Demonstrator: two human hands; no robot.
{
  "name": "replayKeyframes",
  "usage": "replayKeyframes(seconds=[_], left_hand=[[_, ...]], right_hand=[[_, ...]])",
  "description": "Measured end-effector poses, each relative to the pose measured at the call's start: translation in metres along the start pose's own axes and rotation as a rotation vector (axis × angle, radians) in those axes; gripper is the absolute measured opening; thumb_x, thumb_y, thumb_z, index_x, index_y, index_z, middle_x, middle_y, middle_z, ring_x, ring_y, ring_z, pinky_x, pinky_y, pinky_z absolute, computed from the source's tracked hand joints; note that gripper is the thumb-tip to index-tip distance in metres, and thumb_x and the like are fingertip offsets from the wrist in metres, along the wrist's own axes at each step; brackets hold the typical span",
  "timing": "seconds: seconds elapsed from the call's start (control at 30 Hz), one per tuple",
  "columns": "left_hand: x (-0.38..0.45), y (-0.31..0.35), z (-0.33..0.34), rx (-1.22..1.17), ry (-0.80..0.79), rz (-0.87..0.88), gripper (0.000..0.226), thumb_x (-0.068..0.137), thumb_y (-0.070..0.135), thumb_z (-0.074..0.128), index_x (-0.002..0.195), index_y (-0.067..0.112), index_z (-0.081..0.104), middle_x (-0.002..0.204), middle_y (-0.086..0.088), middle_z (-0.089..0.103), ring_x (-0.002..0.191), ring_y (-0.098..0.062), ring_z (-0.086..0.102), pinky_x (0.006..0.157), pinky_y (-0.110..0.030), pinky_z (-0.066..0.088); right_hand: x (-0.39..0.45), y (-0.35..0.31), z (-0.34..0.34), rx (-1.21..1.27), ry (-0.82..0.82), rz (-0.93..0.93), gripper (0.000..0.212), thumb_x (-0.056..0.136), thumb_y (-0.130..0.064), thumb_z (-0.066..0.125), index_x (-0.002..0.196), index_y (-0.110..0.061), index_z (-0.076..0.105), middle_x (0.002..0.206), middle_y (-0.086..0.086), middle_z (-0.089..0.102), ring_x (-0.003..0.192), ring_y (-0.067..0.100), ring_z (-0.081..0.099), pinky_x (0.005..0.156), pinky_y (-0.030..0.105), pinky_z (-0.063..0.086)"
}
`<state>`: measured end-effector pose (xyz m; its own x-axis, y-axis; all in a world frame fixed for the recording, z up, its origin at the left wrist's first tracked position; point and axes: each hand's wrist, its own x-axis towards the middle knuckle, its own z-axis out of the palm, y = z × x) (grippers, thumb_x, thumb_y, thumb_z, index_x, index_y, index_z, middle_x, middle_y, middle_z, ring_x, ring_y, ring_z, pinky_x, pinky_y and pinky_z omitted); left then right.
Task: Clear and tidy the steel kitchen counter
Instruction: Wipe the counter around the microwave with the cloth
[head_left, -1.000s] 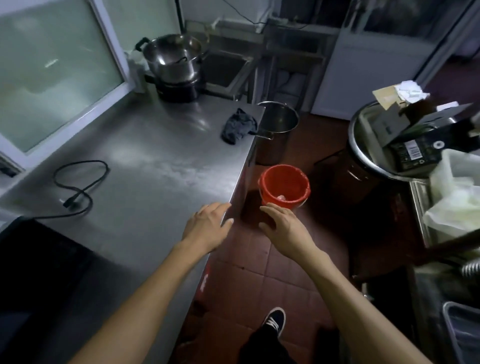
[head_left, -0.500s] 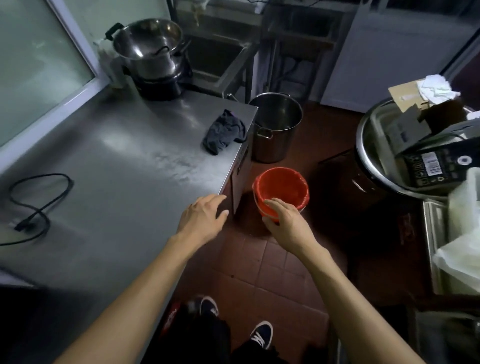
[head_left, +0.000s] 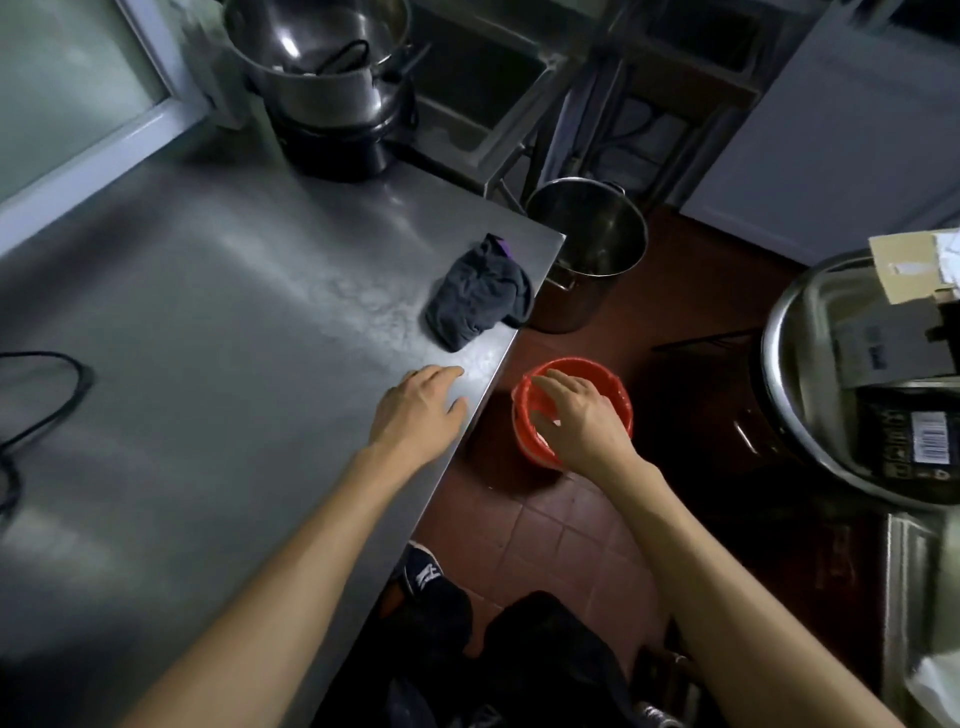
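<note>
The steel counter (head_left: 208, 364) fills the left of the view. A crumpled dark grey cloth (head_left: 475, 299) lies near its far right corner. My left hand (head_left: 418, 410) lies flat and open on the counter close to the right edge, just short of the cloth. Off the edge, my right hand (head_left: 576, 415) hovers with relaxed fingers over a red bucket (head_left: 618, 395) standing on the tiled floor. It holds nothing that I can see.
A steel pot (head_left: 322, 78) sits on a dark cooker base at the counter's far end. A black cable (head_left: 47, 410) lies at the left. On the floor stands a tall steel stockpot (head_left: 587, 249). A large steel basin (head_left: 800, 379) with boxes is at the right.
The view has closed in on the counter corner. My left hand slid forward along the counter toward the cloth. My right hand moved from the bucket's near rim to over its opening.
</note>
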<state>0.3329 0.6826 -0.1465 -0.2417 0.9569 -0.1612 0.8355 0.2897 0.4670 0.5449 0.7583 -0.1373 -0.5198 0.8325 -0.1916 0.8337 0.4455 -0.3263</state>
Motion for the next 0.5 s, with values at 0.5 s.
replayKeyframes(seconds=[0.5], left_hand=[[0.130,-0.009,0.023,0.005,-0.003,-0.168,0.046,0.097,0.037,0.054,0.140,0.022,0.051,0.142,0.005,0.051,0.122,-0.025,0.052,0.095,-0.042,0.048]], right_hand=[[0.180,0.034,0.003,-0.059,-0.189,-0.181,0.067,0.096,-0.030,0.056,0.156,-0.027,0.025,0.164,0.009,0.019,0.150,0.033,0.016,0.115,0.055,0.029]])
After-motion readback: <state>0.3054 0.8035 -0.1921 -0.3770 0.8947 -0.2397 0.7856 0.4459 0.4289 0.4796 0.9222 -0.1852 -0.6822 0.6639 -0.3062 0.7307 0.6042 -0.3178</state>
